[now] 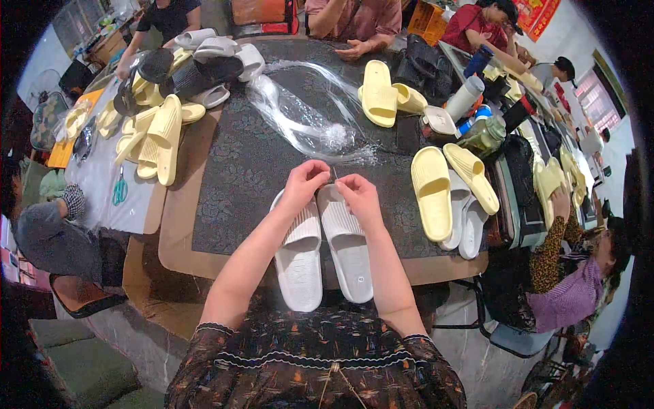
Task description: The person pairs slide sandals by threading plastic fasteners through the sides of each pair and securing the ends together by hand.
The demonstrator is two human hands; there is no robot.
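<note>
A pair of light grey slippers lies side by side before me, toes pointing away: the left slipper (300, 269) and the right slipper (351, 266). Their heels reach past the table's near edge. At the toes, my left hand (306, 184) and my right hand (361, 198) are close together, fingertips pinched. A thin strand (334, 173) shows between them; its exact kind is too small to make out. Just beyond my hands lies a bundle of clear plastic strands (293, 126), looped across the dark patterned mat.
Yellow slippers (431, 194) lie at right over grey ones; another yellow pair (379, 95) is farther back. A mixed slipper pile (197, 65) fills the far left, near green scissors (120, 187). Bottles (465, 95) stand at right. Other people sit around the table.
</note>
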